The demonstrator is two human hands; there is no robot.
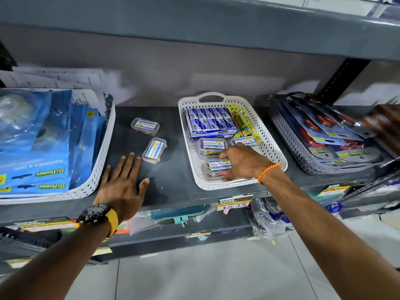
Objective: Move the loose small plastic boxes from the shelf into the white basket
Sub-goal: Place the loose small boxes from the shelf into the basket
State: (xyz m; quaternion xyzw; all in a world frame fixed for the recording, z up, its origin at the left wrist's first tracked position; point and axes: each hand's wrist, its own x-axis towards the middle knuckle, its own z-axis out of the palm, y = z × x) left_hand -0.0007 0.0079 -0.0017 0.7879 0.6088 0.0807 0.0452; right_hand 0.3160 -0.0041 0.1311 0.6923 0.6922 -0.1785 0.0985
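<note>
Two loose clear plastic boxes with white-and-blue labels lie on the dark shelf: one farther back point(145, 126), one nearer point(154, 150). My left hand point(123, 182) rests flat on the shelf with fingers spread, just left of the nearer box, holding nothing. The white basket point(273, 146) stands to the right. Inside it my right hand point(242, 162) grips a small plastic box point(217, 167) at the front of the basket. Two more such boxes point(212, 146) point(244, 140) sit behind it, in front of blue staple boxes point(211, 123).
A white tray of blue tape-dispenser packs point(43, 148) stands at the left, close to my left hand. A grey basket of carded items point(324, 135) stands at the right. An upper shelf point(194, 24) hangs overhead. Lower shelves with price tags point(234, 205) lie below.
</note>
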